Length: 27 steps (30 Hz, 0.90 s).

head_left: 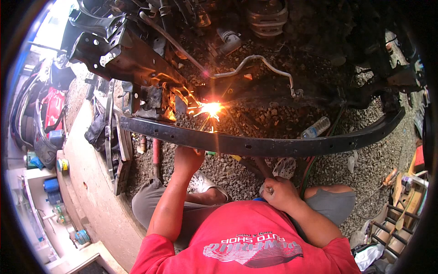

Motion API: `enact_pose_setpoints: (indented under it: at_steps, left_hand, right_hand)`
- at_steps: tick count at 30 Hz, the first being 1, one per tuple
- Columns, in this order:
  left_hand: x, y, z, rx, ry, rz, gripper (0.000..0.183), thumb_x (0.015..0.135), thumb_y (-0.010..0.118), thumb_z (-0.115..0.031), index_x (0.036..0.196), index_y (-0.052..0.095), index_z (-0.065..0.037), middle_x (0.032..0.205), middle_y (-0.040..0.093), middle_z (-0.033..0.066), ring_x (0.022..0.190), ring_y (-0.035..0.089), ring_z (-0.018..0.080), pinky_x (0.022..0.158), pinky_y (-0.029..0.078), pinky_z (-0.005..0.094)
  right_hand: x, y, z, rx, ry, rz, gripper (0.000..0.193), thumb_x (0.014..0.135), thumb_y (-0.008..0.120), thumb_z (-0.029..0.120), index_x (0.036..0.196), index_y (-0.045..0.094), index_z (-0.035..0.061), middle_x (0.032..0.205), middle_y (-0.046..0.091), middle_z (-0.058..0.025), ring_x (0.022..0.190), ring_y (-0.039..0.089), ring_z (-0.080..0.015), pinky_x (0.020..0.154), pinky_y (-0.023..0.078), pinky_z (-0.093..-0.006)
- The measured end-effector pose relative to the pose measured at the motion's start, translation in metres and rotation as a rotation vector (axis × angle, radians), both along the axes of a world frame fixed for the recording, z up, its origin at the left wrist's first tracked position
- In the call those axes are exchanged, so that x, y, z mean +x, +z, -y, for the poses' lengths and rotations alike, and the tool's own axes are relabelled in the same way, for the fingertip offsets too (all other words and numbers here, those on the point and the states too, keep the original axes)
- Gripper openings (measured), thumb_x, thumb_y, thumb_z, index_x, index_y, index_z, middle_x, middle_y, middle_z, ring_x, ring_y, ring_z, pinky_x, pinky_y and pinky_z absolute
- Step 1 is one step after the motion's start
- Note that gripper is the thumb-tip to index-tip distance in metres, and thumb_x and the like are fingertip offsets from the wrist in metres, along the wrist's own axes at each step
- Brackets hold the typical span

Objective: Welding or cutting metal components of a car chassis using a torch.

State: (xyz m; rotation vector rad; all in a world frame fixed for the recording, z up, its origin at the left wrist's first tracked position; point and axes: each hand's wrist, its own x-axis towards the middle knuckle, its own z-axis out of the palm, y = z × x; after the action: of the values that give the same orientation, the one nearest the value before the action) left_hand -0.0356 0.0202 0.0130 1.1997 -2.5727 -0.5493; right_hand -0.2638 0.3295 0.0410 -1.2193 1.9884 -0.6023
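Observation:
A long black bumper beam [255,145] curves across in front of me, below the dark front frame of a vehicle [137,57]. Bright sparks [211,109] burst beside the frame's left rail, just beyond the beam. My left hand [189,159] reaches to the beam's near edge; its fingers are mostly hidden there. My right hand [279,192] is closed near my lap, around the near end of what looks like a torch [263,167]. Its dark tube runs forward under the beam toward the sparks, and part of it is hidden.
Gravel [219,171] covers the ground. A clear plastic bottle [315,128] lies behind the beam, with red and green hoses [308,173] nearby. A red handle [156,157] stands left of my left arm. At right sits a black rack [390,230]; removed car parts [43,112] lie far left.

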Motion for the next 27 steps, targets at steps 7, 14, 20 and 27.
enact_pose_setpoints:
  at_steps: [7,14,20,27]
  left_hand:
    - [-0.001,-0.002,0.001,0.021,-0.003,-0.005,0.026,0.099,0.075,-0.027,0.11,0.08,-0.004,0.101,0.08,0.0263,0.097,0.075,0.0515,0.086,0.061,0.0602]
    - [-0.003,-0.005,0.001,0.047,-0.028,-0.086,0.026,0.098,0.075,-0.023,0.116,0.079,-0.004,0.105,0.08,0.0259,0.102,0.075,0.0514,0.088,0.061,0.0593]
    - [-0.007,0.0,-0.003,0.068,-0.015,-0.097,0.029,0.097,0.078,-0.023,0.119,0.078,-0.004,0.111,0.079,0.0272,0.105,0.074,0.0523,0.09,0.06,0.059]
    - [-0.012,-0.002,-0.014,0.128,-0.018,-0.075,0.033,0.098,0.079,-0.027,0.12,0.078,-0.003,0.114,0.078,0.0287,0.108,0.073,0.053,0.093,0.059,0.0604]
  right_hand:
    - [-0.001,-0.001,0.001,0.004,-0.003,-0.006,0.013,0.087,0.08,0.02,0.093,0.076,0.0092,0.087,0.076,-0.0189,0.087,0.075,-0.0436,0.077,0.061,-0.0542]
    - [-0.003,-0.004,0.001,0.007,0.005,0.041,0.013,0.087,0.08,0.02,0.092,0.076,0.0087,0.088,0.076,-0.0182,0.088,0.076,-0.0429,0.078,0.061,-0.0529]
    - [-0.003,-0.005,0.0,0.009,0.002,0.049,0.012,0.087,0.08,0.019,0.091,0.076,0.0085,0.088,0.077,-0.0172,0.087,0.076,-0.0417,0.079,0.061,-0.0517]
    - [-0.002,-0.007,-0.001,-0.032,0.006,0.037,0.011,0.087,0.08,0.018,0.093,0.077,0.0084,0.087,0.077,-0.0166,0.086,0.078,-0.0402,0.077,0.061,-0.0502]
